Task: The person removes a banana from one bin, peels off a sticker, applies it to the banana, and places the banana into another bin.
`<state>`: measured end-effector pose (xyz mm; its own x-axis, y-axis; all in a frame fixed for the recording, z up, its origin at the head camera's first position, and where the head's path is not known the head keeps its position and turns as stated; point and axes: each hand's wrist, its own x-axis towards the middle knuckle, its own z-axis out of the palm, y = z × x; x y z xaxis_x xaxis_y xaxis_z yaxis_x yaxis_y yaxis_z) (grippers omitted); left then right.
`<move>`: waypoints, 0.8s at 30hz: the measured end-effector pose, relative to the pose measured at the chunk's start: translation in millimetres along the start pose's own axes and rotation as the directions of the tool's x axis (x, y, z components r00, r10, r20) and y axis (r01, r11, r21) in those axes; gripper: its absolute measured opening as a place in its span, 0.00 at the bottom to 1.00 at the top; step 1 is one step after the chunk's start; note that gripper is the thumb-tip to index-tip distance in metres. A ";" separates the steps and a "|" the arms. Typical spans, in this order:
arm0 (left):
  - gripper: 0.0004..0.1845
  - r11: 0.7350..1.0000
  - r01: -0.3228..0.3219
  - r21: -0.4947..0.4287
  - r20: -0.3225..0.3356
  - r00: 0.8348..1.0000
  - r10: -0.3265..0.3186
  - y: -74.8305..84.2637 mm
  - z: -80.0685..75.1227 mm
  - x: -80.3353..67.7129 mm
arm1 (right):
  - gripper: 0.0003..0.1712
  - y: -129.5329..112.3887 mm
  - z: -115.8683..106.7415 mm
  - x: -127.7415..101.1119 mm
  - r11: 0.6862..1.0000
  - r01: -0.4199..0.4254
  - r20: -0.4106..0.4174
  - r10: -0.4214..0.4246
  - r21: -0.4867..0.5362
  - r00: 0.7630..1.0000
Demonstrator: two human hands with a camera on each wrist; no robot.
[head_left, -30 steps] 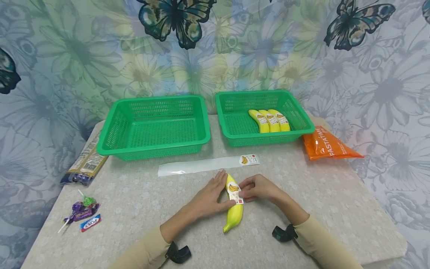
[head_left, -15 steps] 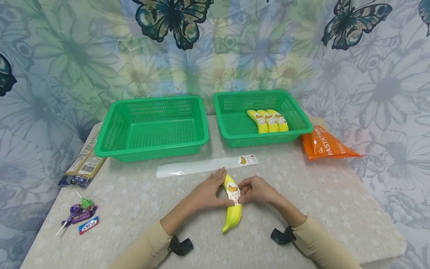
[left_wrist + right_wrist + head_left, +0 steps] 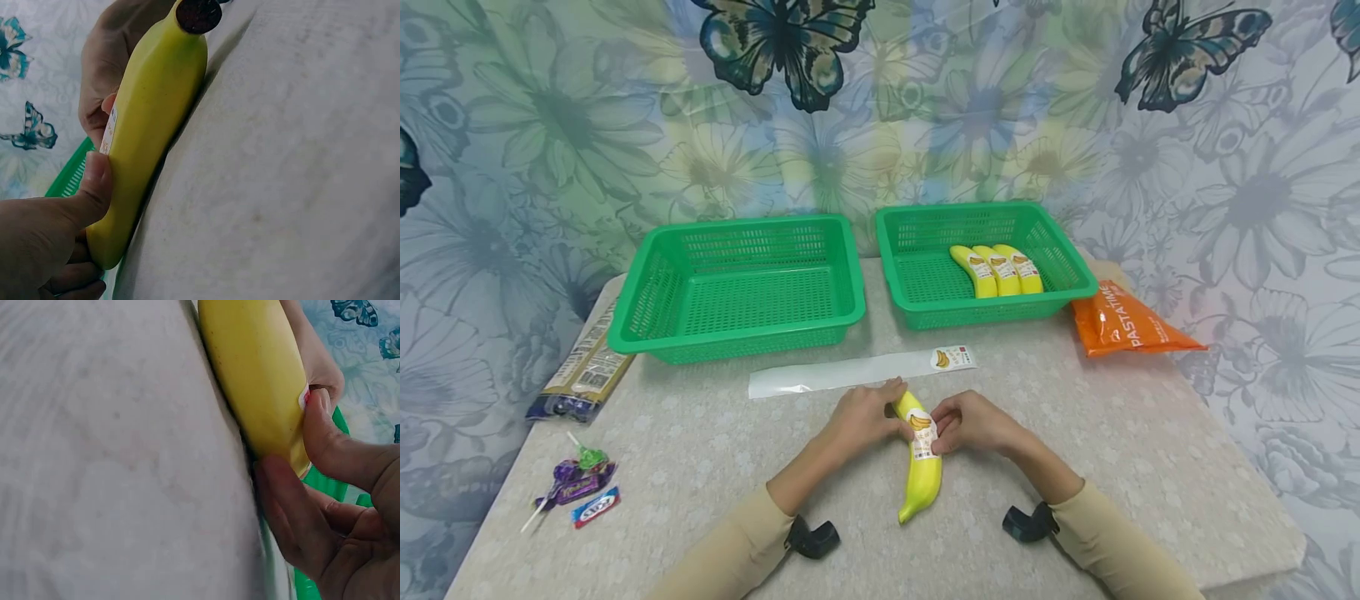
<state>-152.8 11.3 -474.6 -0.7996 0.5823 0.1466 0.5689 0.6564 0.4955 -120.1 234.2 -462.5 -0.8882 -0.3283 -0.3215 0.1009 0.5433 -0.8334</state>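
Observation:
A yellow banana [image 3: 922, 483] lies on the table with its stem end toward me, a white banana-picture label [image 3: 923, 437] stuck along its upper face. My left hand [image 3: 863, 421] grips the far end; in the left wrist view its thumb [image 3: 94, 181] presses the peel beside the label and the fingers curl round the tip. From the right, my right hand [image 3: 976, 423] holds the banana's side. Its thumb [image 3: 322, 422] sits on the label's edge in the right wrist view, with the fingers against the lower side. Just beyond lies a white backing strip [image 3: 842, 375] with one sticker [image 3: 953, 357].
Behind stand two green baskets, the left one [image 3: 737, 337] bare inside, the right one [image 3: 992, 310] holding three labelled bananas [image 3: 1006, 275]. An orange pasta bag [image 3: 1127, 323] lies right. A gold-and-blue package [image 3: 587, 371] and several wrapped sweets [image 3: 580, 483] lie left.
My left hand has drawn its thumb up from the label's near end to its upper left edge and closed round the banana's far end. My right hand stays at the label's right edge.

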 end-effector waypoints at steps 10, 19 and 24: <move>0.29 1.000 -0.029 0.000 -0.121 0.992 0.029 -5.4 3.7 1.6 | 0.13 6.1 -2.8 11.3 0.959 -0.127 0.043 0.120 0.254 0.992; 0.30 1.000 -0.013 0.001 -0.110 0.994 0.013 -5.3 3.3 1.1 | 0.12 5.8 -5.7 16.2 0.938 -0.189 0.059 0.180 0.289 0.982; 0.30 1.000 -0.011 -0.005 -0.097 0.995 0.010 -6.0 2.0 1.2 | 0.14 0.7 -1.3 11.3 0.951 -0.194 0.006 0.198 0.240 0.980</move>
<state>-156.8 9.0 -479.1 -0.8086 0.5399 0.2337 0.5764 0.6475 0.4985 -130.6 231.9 -466.1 -0.8476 -0.2189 -0.4833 0.3761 0.3948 -0.8383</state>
